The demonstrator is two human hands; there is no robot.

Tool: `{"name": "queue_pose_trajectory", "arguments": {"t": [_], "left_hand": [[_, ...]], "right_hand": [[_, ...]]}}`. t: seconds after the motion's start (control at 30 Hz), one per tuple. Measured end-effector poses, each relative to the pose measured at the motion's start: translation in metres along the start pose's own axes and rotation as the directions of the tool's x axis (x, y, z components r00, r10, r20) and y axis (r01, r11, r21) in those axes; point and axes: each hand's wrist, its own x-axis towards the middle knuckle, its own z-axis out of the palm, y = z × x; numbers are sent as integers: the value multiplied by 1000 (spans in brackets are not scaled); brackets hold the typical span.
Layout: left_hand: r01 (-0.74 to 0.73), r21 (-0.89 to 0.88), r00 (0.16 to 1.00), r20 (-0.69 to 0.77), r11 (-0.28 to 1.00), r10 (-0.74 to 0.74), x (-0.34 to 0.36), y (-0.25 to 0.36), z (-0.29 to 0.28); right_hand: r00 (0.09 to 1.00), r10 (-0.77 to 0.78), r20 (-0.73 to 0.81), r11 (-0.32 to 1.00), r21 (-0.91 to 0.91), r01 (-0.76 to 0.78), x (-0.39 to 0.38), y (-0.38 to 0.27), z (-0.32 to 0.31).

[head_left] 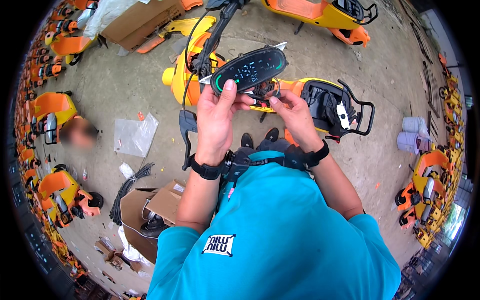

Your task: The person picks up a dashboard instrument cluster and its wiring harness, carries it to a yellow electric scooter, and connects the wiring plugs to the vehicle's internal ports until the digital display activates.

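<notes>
My left hand point(218, 112) grips the lower left end of a black oval instrument display point(250, 70), thumb on its face. Its screen is lit with blue digits and green arcs. At the display's lower right edge, my right hand point(296, 111) pinches a thin wire point(277, 86). Behind and below lies a yellow and orange scooter point(185, 82) with more wiring point(260, 92) exposed in its body. The scooter's black handlebar point(212, 40) rises at the upper left, with a brake lever point(187, 127) near my left wrist.
An opened cardboard box point(137, 215) with cables stands at lower left, beside a coil of black cable point(125, 197). A clear plastic sheet point(135, 135) lies on the floor. Another scooter point(320, 12) stands at the top, and buckets point(409, 141) at right. Rows of scooters line both sides.
</notes>
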Motion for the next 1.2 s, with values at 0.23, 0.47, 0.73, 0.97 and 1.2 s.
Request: {"name": "queue_pose_trajectory", "arguments": {"t": [0.23,0.47,0.73,0.97,1.2], "left_hand": [[6,-44,999,44,999,-4,-2,3,2],[-38,94,984,175,995,21,-7,7,6],[51,140,964,253,989,-86,-10,10,10],[92,158,957,260,983,-132,-11,10,13],[75,149,952,283,986,-116,-9,8,15]], "right_hand": [[1000,26,-2,989,146,-25,3,-12,2],[999,-3,-32,977,214,10,9,-2,-6],[995,-91,30,923,378,73,3,-11,-5],[998,-61,15,973,223,56,0,-18,-11],[997,-72,14,985,158,68,-1,-13,-10]]}}
